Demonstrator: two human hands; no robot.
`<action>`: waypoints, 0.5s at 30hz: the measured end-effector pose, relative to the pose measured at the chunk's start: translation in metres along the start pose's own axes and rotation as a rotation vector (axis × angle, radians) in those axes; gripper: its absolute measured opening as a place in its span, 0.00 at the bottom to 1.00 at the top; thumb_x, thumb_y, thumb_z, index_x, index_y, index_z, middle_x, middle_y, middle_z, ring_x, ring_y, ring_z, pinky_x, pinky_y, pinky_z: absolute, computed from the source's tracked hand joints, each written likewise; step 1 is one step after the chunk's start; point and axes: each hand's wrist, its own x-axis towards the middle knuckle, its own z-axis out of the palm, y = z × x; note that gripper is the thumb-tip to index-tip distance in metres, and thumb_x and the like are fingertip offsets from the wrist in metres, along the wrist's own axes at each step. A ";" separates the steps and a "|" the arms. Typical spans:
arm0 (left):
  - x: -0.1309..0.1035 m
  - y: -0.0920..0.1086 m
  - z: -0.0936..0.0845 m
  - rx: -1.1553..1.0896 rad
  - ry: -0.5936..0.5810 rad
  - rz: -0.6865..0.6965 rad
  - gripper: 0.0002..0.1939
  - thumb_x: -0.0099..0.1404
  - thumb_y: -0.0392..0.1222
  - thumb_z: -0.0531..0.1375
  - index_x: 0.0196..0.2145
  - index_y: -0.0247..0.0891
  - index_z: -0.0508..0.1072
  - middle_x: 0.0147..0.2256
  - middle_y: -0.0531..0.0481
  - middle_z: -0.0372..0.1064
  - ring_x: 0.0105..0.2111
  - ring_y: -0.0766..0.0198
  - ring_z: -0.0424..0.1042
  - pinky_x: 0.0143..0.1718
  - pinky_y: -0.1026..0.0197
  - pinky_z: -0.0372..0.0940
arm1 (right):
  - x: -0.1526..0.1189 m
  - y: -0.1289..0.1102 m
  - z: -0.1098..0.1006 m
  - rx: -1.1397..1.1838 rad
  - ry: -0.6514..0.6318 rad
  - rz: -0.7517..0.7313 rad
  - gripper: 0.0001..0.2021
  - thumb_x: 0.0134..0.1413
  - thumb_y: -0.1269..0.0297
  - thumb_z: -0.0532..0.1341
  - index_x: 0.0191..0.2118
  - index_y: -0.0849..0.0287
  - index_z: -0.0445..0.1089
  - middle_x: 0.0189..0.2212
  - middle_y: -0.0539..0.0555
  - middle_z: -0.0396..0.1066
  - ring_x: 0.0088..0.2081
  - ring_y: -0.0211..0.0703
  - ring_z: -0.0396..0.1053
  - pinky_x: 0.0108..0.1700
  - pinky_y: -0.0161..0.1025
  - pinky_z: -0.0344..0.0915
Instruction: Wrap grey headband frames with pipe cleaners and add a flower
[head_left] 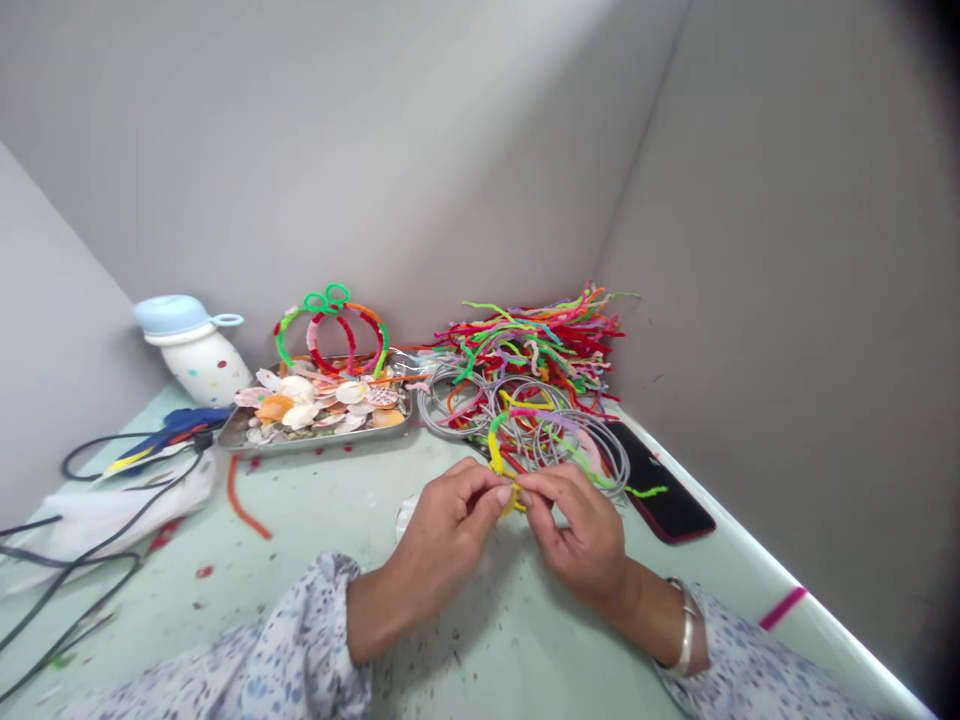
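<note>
Between my fingertips is a yellow pipe cleaner (496,447), bent around the lower part of a ring whose wrapping turns green, pink and lilac farther up. My left hand (459,512) pinches it from the left, thumb and forefinger together. From the other side my right hand (576,520) pinches the same yellow piece, its fingertips almost meeting the left ones. The fingers cover part of the yellow loop. Just behind the hands lie coils of grey wire (615,445) mixed with coloured pipe cleaners.
A heap of pipe cleaners (555,340) lies at the back. A metal tray (322,443) holds seashells, with wrapped rings (386,335) behind them. A white bottle (206,365), black cables (82,560) and a plastic bag (180,490) sit left; a phone (664,490) lies right.
</note>
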 end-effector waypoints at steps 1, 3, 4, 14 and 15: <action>0.000 0.000 0.000 0.008 -0.004 0.008 0.12 0.66 0.41 0.53 0.32 0.38 0.75 0.29 0.51 0.66 0.32 0.63 0.66 0.35 0.63 0.58 | 0.000 0.000 0.000 -0.005 -0.004 -0.001 0.12 0.55 0.76 0.58 0.44 0.56 0.68 0.33 0.53 0.71 0.34 0.41 0.71 0.35 0.38 0.70; 0.001 -0.001 0.000 0.024 -0.009 0.017 0.12 0.66 0.41 0.52 0.31 0.37 0.75 0.29 0.51 0.66 0.32 0.63 0.65 0.35 0.63 0.58 | 0.000 0.000 -0.001 -0.013 -0.010 -0.005 0.12 0.55 0.75 0.58 0.44 0.56 0.68 0.33 0.53 0.71 0.34 0.41 0.71 0.35 0.38 0.70; 0.001 -0.002 0.000 0.033 -0.012 0.020 0.12 0.66 0.40 0.52 0.31 0.37 0.74 0.29 0.51 0.65 0.32 0.63 0.65 0.35 0.63 0.58 | 0.000 0.000 -0.001 -0.014 -0.014 -0.008 0.12 0.55 0.75 0.57 0.44 0.56 0.68 0.33 0.53 0.72 0.34 0.41 0.71 0.35 0.38 0.70; 0.002 0.001 -0.003 0.088 -0.039 0.027 0.11 0.66 0.39 0.52 0.29 0.36 0.71 0.28 0.51 0.63 0.31 0.63 0.64 0.34 0.62 0.56 | 0.001 0.000 -0.002 -0.043 -0.040 -0.049 0.12 0.55 0.76 0.57 0.44 0.57 0.67 0.34 0.54 0.72 0.35 0.41 0.71 0.35 0.38 0.70; 0.002 0.001 -0.003 0.080 -0.040 0.022 0.11 0.66 0.39 0.52 0.29 0.37 0.71 0.28 0.52 0.63 0.31 0.63 0.64 0.34 0.63 0.56 | 0.001 0.000 -0.002 -0.050 -0.039 -0.056 0.12 0.55 0.76 0.57 0.44 0.57 0.67 0.34 0.54 0.72 0.35 0.41 0.71 0.35 0.37 0.70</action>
